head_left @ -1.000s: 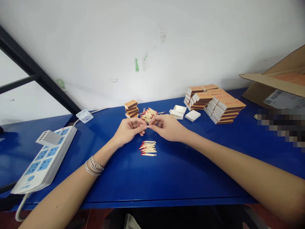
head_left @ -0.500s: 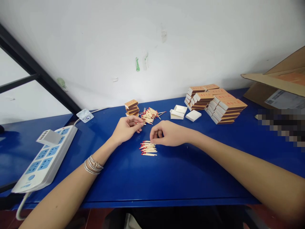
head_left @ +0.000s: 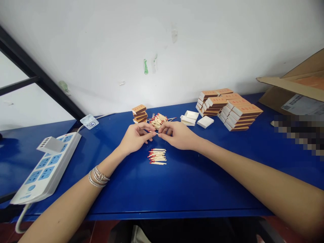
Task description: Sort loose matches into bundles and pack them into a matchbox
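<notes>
My left hand point(head_left: 136, 137) and my right hand point(head_left: 177, 135) meet above the blue table, fingertips pinching a single red-tipped wooden matchstick point(head_left: 153, 132) between them. Just behind the hands lies a loose heap of matches point(head_left: 158, 121). Nearer me, below the hands and untouched, lies a tidier bundle of matches point(head_left: 157, 156) with red heads pointing left. A short stack of orange matchboxes point(head_left: 139, 113) stands beyond my left hand.
Larger stacks of matchboxes point(head_left: 240, 114) and white inner trays point(head_left: 189, 118) stand to the right on the blue table point(head_left: 192, 192). A white power strip point(head_left: 48, 167) lies at the left, and a cardboard box point(head_left: 296, 91) sits at the far right corner.
My hands have come back together from being apart, my right hand moving left to the matchstick. Both now pinch it, and the bundle nearest me looks unchanged.
</notes>
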